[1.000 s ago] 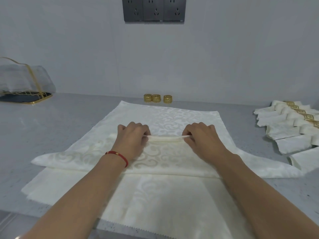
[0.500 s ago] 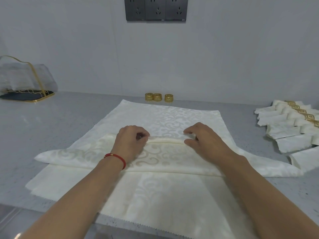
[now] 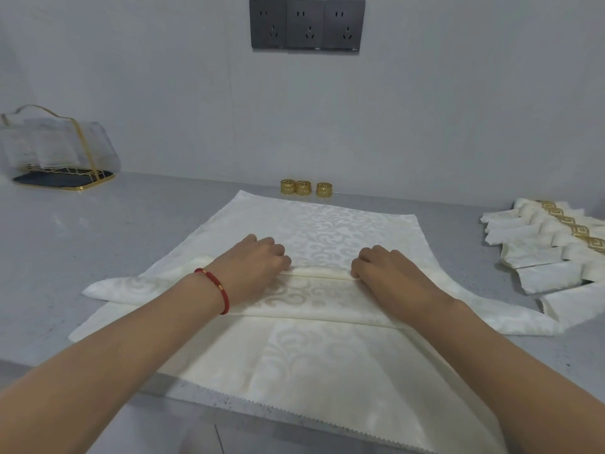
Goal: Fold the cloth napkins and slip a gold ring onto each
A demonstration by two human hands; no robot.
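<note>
Grey speckled counter [image 3: 98, 244] carries everything. Cream damask napkin [image 3: 327, 355] lies flat at centre, scroll pattern woven in, pinked near edge hanging over the counter lip; it looks soft and likely slides on the smooth top. A pleated band crosses it from 9 to 3 o'clock. Left hand [image 3: 252, 267] and right hand [image 3: 389, 273] sit apart on the band's ridge, fingers curled, pinching the fold, probably to keep the pleat even. Finished ringed napkins [image 3: 537, 247] are stacked at 3 o'clock, out of the way. Three gold rings [image 3: 302, 187] wait at 12 o'clock, filigree metal, upright.
</note>
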